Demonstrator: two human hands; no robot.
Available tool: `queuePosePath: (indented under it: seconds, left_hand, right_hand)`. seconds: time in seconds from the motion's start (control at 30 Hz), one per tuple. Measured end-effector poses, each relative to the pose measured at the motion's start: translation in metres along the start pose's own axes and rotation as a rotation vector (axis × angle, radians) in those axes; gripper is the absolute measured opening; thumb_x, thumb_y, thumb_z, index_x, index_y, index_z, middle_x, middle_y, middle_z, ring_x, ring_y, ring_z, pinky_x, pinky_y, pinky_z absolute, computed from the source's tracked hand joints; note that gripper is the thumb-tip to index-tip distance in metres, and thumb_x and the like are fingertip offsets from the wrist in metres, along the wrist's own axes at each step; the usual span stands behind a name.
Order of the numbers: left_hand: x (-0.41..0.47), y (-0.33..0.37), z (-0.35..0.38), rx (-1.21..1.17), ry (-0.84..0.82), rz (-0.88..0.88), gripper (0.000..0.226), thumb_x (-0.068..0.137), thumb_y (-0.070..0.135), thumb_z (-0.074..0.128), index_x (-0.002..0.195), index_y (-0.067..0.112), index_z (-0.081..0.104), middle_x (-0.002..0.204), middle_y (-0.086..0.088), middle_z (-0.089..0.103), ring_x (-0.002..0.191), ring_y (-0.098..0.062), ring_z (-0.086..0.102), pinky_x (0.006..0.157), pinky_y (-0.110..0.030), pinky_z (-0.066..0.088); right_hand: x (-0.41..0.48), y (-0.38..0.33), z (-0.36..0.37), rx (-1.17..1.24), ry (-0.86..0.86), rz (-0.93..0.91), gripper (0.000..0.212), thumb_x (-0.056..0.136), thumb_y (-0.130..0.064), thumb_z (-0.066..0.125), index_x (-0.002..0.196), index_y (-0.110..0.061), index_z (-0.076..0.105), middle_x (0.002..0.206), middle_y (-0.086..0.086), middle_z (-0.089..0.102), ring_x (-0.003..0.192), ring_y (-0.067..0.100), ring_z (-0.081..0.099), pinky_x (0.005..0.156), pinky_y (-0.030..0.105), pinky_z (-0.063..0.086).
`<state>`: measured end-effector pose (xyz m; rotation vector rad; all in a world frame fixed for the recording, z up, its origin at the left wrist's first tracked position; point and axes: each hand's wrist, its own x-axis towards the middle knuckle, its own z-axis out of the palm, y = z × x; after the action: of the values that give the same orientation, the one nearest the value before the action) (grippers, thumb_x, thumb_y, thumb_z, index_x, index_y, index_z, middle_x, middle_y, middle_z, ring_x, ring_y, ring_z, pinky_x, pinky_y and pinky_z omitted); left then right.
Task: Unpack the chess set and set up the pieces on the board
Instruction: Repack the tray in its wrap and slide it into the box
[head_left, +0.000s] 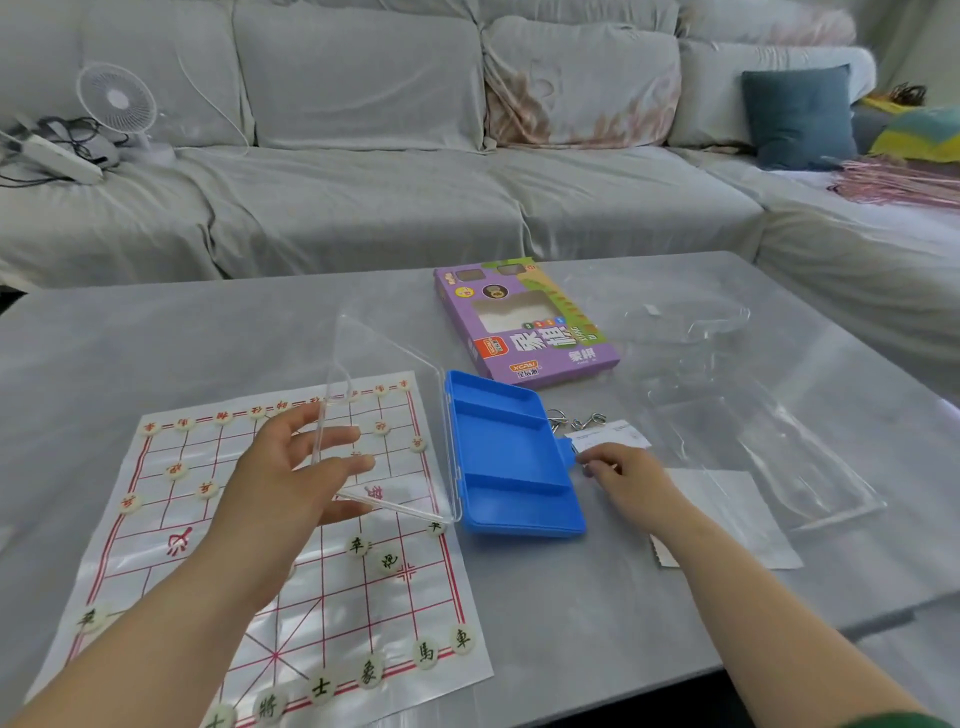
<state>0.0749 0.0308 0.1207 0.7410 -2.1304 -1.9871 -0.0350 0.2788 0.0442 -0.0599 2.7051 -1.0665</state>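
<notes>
One long grey sofa (363, 197) fills the far side, with a small white fan (117, 101) on its left seat. In front of it, the grey desk (156, 332) carries everything you are working with. The board (171, 525), a thin white sheet with red lines, lies flat on the near left part of the desk, under your left arm. A crumpled clear wrapper (753, 415) lies to the right, well apart from the board. The purple box (524, 327) lies flat just beyond the blue case (511, 467). The case sits just beside the board's right edge, and its clear lid (395, 415) stands tilted up over that side of the board. A white sheet of paper (727, 514) lies just right of your right wrist.

Your left hand (291, 467) is spread wide, fingers nearly straight and lying against the lid's free edge, not wrapped round it. Your right hand (618, 475) is at the case's right side, fingers curled down by the blue latch; I cannot tell whether it grips anything. A small card (608, 439) lies just beyond those fingers, near some metal rings (582, 418).

The pieces (462, 639) are pale round discs on the board. The red-marked ones sit in the far rows and the dark-marked ones mostly along the near edge.
</notes>
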Motion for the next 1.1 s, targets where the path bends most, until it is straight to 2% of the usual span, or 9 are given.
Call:
queuePosePath:
  seconds: [0.13,0.27,0.47,0.57,0.67,0.8,0.87,1.0,1.1]
  left_hand:
    - [-0.001,-0.001,0.001,0.004,-0.001,-0.010,0.055,0.084,-0.001,0.057,0.132,0.018,0.039,0.117,-0.001,0.055,0.099,-0.027,0.060,0.067,-0.033,0.055]
    - [0.001,-0.004,0.003,0.024,0.002,-0.021,0.056,0.084,-0.001,0.057,0.133,0.017,0.038,0.122,-0.004,0.054,0.105,-0.029,0.057,0.070,-0.037,0.053]
    - [0.009,-0.010,0.010,0.074,0.007,-0.031,0.054,0.085,-0.001,0.056,0.132,0.018,0.039,0.122,-0.003,0.054,0.103,-0.026,0.057,0.065,-0.030,0.051]
    - [0.011,-0.013,0.014,0.101,0.008,-0.024,0.054,0.085,-0.001,0.055,0.133,0.018,0.040,0.119,-0.001,0.054,0.090,-0.019,0.057,0.065,-0.029,0.052]
    - [0.013,-0.017,0.019,0.158,0.019,0.007,0.053,0.086,0.001,0.055,0.134,0.020,0.039,0.113,0.005,0.051,0.078,-0.010,0.054,0.061,-0.025,0.050]
    - [0.013,-0.021,0.028,0.221,0.012,0.032,0.055,0.086,0.004,0.055,0.135,0.023,0.036,0.111,0.009,0.044,0.094,-0.015,0.051,0.056,-0.020,0.046]
    - [0.011,-0.025,0.033,0.232,-0.022,0.040,0.060,0.085,0.004,0.057,0.136,0.026,0.033,0.112,0.009,0.043,0.100,-0.016,0.050,0.061,-0.023,0.048]
    - [0.012,-0.032,0.045,0.299,-0.102,0.024,0.070,0.082,0.003,0.060,0.138,0.029,0.027,0.116,0.009,0.042,0.102,-0.012,0.047,0.083,-0.038,0.049]
    - [0.015,-0.037,0.054,0.337,-0.146,-0.011,0.069,0.085,0.004,0.057,0.139,0.029,0.024,0.132,0.004,0.042,0.112,-0.016,0.048,0.088,-0.036,0.046]
  right_hand:
    - [0.019,0.003,-0.010,-0.367,0.106,-0.095,0.039,0.091,-0.001,0.038,0.124,-0.013,0.054,0.134,0.005,0.047,0.122,0.023,0.040,0.094,0.021,0.027]
    - [0.034,0.002,-0.016,-0.673,-0.010,-0.101,0.050,0.091,-0.007,0.040,0.138,-0.023,0.033,0.144,-0.003,0.034,0.130,0.023,0.029,0.104,0.029,0.024]
    - [0.053,-0.007,-0.025,-0.806,-0.127,-0.045,0.054,0.088,-0.018,0.052,0.138,-0.023,0.032,0.139,0.006,0.039,0.128,0.027,0.033,0.105,0.032,0.027]
    - [0.056,-0.007,-0.024,-0.790,-0.147,-0.034,0.054,0.088,-0.019,0.054,0.137,-0.023,0.032,0.134,0.005,0.047,0.126,0.026,0.035,0.103,0.032,0.029]
    - [0.057,-0.005,-0.025,-0.774,-0.150,-0.044,0.054,0.088,-0.019,0.055,0.136,-0.022,0.033,0.136,0.005,0.044,0.126,0.025,0.035,0.104,0.033,0.028]
    - [0.058,-0.004,-0.026,-0.766,-0.146,-0.070,0.052,0.087,-0.019,0.057,0.134,-0.020,0.035,0.137,0.004,0.041,0.126,0.023,0.036,0.105,0.033,0.027]
    - [0.060,-0.004,-0.026,-0.760,-0.159,-0.075,0.056,0.087,-0.019,0.058,0.136,-0.020,0.032,0.138,0.003,0.042,0.126,0.024,0.036,0.105,0.034,0.027]
    - [0.064,-0.003,-0.029,-0.809,-0.186,-0.086,0.053,0.087,-0.024,0.058,0.135,-0.019,0.037,0.138,0.006,0.039,0.127,0.025,0.033,0.105,0.034,0.027]
    - [0.065,-0.004,-0.032,-0.833,-0.188,-0.086,0.049,0.086,-0.027,0.058,0.130,-0.017,0.042,0.136,0.007,0.040,0.127,0.025,0.034,0.104,0.033,0.027]
